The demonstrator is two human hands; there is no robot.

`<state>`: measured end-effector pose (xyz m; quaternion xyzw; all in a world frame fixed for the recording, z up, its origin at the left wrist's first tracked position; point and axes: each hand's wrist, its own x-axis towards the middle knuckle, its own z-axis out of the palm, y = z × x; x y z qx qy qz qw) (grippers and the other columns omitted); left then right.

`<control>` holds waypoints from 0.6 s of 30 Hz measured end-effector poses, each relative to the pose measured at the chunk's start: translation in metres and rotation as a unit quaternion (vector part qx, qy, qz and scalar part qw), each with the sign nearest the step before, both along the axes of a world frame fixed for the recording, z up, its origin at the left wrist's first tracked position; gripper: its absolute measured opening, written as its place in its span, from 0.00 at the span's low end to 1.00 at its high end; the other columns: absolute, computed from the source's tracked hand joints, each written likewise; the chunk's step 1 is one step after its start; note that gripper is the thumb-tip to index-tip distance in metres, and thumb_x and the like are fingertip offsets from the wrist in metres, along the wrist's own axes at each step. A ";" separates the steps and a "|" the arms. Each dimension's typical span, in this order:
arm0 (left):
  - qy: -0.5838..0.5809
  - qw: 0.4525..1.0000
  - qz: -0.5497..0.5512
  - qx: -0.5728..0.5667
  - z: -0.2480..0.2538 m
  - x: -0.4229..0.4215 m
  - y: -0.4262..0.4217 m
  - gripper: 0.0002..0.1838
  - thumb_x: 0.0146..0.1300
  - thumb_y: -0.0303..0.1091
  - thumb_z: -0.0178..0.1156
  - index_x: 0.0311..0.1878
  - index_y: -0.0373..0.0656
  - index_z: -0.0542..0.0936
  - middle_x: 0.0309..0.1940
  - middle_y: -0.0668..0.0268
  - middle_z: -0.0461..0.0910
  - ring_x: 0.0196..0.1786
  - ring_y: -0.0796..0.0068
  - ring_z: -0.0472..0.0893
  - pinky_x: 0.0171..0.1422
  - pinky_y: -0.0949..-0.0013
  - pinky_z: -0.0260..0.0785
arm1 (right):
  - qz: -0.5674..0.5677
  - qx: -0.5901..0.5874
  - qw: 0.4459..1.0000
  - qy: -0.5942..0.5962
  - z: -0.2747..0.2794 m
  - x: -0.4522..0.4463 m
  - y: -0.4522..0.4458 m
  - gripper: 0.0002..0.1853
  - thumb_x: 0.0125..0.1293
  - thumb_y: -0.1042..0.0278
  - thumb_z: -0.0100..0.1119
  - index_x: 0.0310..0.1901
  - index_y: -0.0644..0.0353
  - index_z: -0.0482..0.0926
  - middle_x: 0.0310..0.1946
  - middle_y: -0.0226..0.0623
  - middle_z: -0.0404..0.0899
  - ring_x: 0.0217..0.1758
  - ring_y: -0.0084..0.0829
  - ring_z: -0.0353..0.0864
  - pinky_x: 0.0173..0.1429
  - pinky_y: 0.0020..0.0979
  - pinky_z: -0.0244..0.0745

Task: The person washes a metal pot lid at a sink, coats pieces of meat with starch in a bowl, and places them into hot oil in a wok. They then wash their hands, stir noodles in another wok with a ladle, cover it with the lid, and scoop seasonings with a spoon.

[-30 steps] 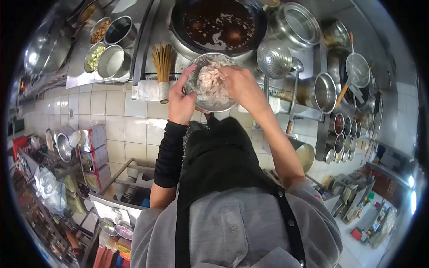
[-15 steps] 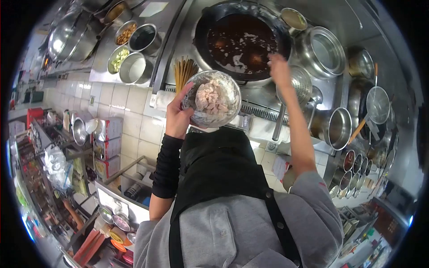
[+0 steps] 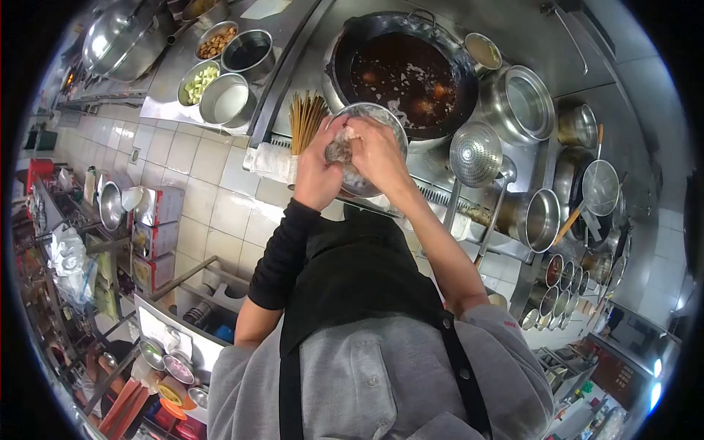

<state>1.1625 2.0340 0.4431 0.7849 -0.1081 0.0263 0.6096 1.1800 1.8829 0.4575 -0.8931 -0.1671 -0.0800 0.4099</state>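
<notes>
My left hand (image 3: 320, 172) is closed on the left side of a round metal bowl (image 3: 359, 183), held just in front of the stove. Inside the bowl are pale, flour-coated meat pieces (image 3: 352, 133), largely covered by my hands. My right hand (image 3: 380, 155) reaches into the bowl from the right, its fingers bent together around some of the coated meat. Beyond the bowl, a big black wok (image 3: 468, 88) holds dark oil (image 3: 396, 66), with small bits and a few browned pieces floating on it.
A bamboo brush (image 3: 305, 121) stands left of the bowl, by a folded white cloth (image 3: 271, 163). To the right lie a perforated skimmer (image 3: 476, 154), a ladle (image 3: 508, 170) and metal pots (image 3: 544, 220). Ingredient tins (image 3: 226, 100) stand on the left counter.
My right hand has come back from over the wok and is now in the bowl. My left hand still holds the bowl, which has shifted slightly right and up.
</notes>
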 end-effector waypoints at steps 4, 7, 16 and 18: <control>0.057 0.998 -0.001 -0.037 0.004 0.014 -0.002 0.30 0.48 0.16 0.49 0.58 0.38 0.78 0.62 0.38 0.75 0.72 0.46 0.69 0.73 0.60 0.63 | -0.005 0.025 0.998 0.061 0.032 0.003 -0.002 0.13 0.58 0.79 0.57 0.46 0.64 0.81 0.35 0.52 0.85 0.41 0.55 0.84 0.48 0.48 0.77; 0.072 0.994 0.058 0.055 -0.023 0.031 -0.006 0.26 0.48 0.16 0.49 0.54 0.37 0.78 0.43 0.52 0.85 0.48 0.53 0.84 0.63 0.61 0.71 | -0.015 0.081 0.991 0.101 0.041 0.012 -0.015 0.11 0.58 0.75 0.62 0.44 0.66 0.82 0.34 0.50 0.85 0.38 0.48 0.86 0.45 0.40 0.79; 0.147 0.981 0.025 -0.122 -0.058 0.041 -0.017 0.22 0.53 0.19 0.55 0.52 0.46 0.82 0.45 0.54 0.85 0.50 0.55 0.85 0.58 0.65 0.73 | -0.078 0.198 0.970 0.119 0.039 0.029 -0.038 0.10 0.62 0.74 0.61 0.44 0.66 0.85 0.32 0.43 0.87 0.33 0.35 0.87 0.42 0.34 0.79; 0.141 0.979 0.019 -0.147 -0.057 0.041 -0.019 0.26 0.52 0.18 0.53 0.55 0.46 0.81 0.47 0.54 0.84 0.50 0.57 0.85 0.54 0.64 0.75 | -0.050 0.064 0.995 0.056 0.019 0.033 -0.039 0.11 0.62 0.74 0.60 0.45 0.66 0.85 0.31 0.44 0.86 0.34 0.42 0.86 0.46 0.38 0.79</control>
